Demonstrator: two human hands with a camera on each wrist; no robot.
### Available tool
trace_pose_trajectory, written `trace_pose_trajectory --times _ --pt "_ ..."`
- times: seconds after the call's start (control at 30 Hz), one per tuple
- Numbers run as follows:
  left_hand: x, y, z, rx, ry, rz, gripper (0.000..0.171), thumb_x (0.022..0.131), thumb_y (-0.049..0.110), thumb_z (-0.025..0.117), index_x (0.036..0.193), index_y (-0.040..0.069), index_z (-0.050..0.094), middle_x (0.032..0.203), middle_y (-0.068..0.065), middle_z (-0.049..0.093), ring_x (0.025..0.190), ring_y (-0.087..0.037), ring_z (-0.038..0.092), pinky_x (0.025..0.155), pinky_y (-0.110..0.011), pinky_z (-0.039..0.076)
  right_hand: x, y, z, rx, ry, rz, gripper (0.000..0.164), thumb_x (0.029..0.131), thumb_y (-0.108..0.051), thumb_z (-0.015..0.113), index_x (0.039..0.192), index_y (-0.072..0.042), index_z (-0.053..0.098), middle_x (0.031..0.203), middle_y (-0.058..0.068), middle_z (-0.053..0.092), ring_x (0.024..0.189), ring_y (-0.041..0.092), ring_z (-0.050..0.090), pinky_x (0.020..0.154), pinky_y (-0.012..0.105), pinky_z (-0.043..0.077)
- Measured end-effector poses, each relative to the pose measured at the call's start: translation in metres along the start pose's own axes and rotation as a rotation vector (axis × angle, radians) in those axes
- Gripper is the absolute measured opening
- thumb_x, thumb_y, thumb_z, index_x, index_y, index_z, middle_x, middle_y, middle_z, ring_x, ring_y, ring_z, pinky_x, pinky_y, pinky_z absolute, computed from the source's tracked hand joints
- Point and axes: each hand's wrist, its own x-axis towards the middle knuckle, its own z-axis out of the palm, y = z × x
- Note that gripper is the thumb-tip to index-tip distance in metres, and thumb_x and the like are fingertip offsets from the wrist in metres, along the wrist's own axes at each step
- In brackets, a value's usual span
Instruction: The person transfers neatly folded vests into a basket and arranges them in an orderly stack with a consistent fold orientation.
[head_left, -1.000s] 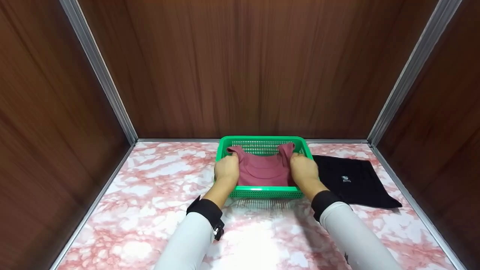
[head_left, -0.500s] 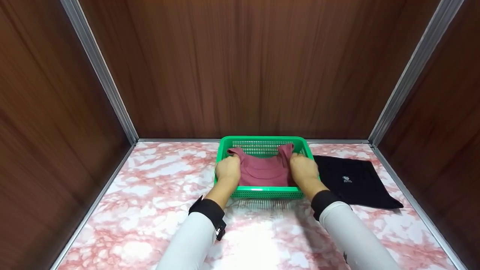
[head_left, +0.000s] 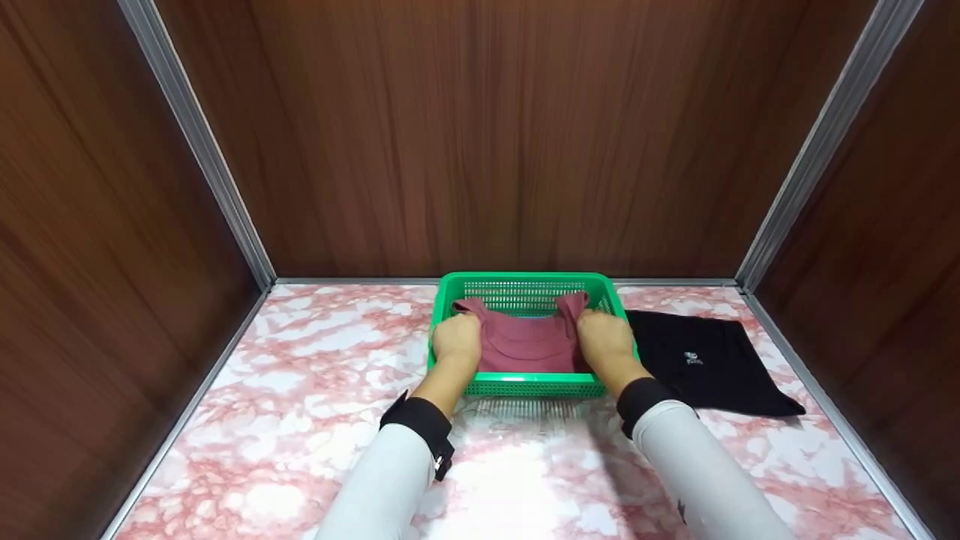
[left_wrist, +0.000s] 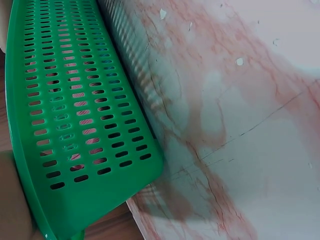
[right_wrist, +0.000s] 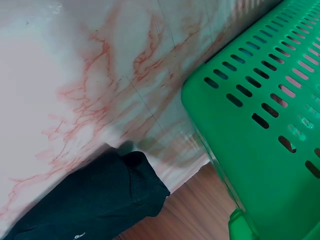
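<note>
A dusty-pink garment (head_left: 529, 346) with a scooped neckline and two shoulder pieces lies in a green plastic basket (head_left: 525, 276). My left hand (head_left: 457, 339) grips its left shoulder, fingers curled down inside the basket's left side. On the opposite side my right hand (head_left: 605, 343) holds the other shoulder the same way. Both sets of fingertips are hidden by the hands and cloth. In the left wrist view, pink cloth shows through the slots of the basket wall (left_wrist: 105, 180). The right wrist view has the basket's corner (right_wrist: 215, 110) but no fingers.
A folded black garment (head_left: 697, 367) with a small pale logo lies right of the basket, against its side. The pink-and-white marbled table (head_left: 300, 450) extends in front and to the left. Brown wood-grain panels (head_left: 510, 142) with metal edging enclose the back and sides.
The garment's shoulder pieces have sunk slightly lower in the basket. My right hand has shifted a little left and down; my left hand has edged slightly right. The basket and black garment stay in place.
</note>
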Motion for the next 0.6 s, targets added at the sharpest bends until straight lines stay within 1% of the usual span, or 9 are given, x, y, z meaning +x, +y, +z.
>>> trace_pose_trajectory --times 0.17,0.33,0.5,0.6 --pt "-0.0006 0.0014 0.0011 0.018 -0.010 0.000 0.029 0.097 0.012 0.043 0.103 0.012 0.071 0.094 -0.006 0.074 0.083 -0.021 0.071 0.061 -0.041 0.056 0.0004 0.0006 0.0013 -0.002 -0.017 -0.005 0.009 0.088 -0.001 0.051 0.084 -0.001 0.059 0.078 0.016 0.068 0.074 0.033 0.068 0.057 0.051 0.055" --pt "-0.0008 0.0008 0.0012 0.020 -0.017 0.002 0.029 0.099 0.016 0.044 0.099 0.013 0.073 0.094 -0.005 0.074 0.082 -0.020 0.071 0.059 -0.041 0.056 0.0008 -0.0003 0.0015 0.004 -0.024 0.000 0.010 0.088 -0.001 0.051 0.084 -0.001 0.060 0.079 0.017 0.069 0.075 0.034 0.068 0.058 0.052 0.055" --pt "-0.0009 -0.0002 -0.0005 0.016 -0.034 0.011 0.028 0.098 0.015 0.045 0.097 0.014 0.073 0.094 -0.004 0.074 0.083 -0.020 0.070 0.057 -0.041 0.055 0.0016 -0.0007 0.0011 -0.019 -0.047 -0.003 0.012 0.088 -0.001 0.050 0.086 0.000 0.061 0.082 0.019 0.070 0.076 0.035 0.068 0.059 0.052 0.055" --pt "-0.0008 -0.0011 -0.0012 0.016 -0.036 0.016 0.028 0.096 0.012 0.046 0.097 0.015 0.074 0.095 -0.004 0.074 0.083 -0.020 0.070 0.058 -0.040 0.055 0.0017 -0.0012 0.0015 -0.039 -0.046 -0.012 0.013 0.088 -0.001 0.051 0.084 0.000 0.063 0.082 0.018 0.070 0.076 0.034 0.068 0.058 0.052 0.055"
